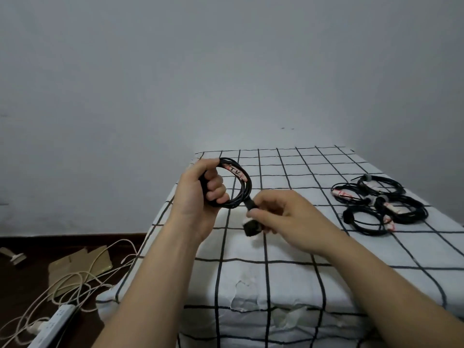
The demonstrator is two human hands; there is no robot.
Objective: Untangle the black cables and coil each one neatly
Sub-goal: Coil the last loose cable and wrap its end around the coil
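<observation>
- My left hand (198,194) holds the coil (247,189) over the bed (288,277) at 12 o'clock.
- My right hand (283,214) grips its plug (251,226) at the coil's 5 o'clock.
- More coiled cables (376,204) lie together on the bed at 2 o'clock.
- On the floor at 8 o'clock, cords (82,277) cross the cardboard (77,264), with the power strip (54,325) nearer me.

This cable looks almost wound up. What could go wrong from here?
The left hand alone holds the coil; a slack grip could let its loops spring open. The plug pinched by the right hand is loose, so the end may unwind once set down. The finished coils on the bed touch each other; adding this one there might tangle them.
</observation>
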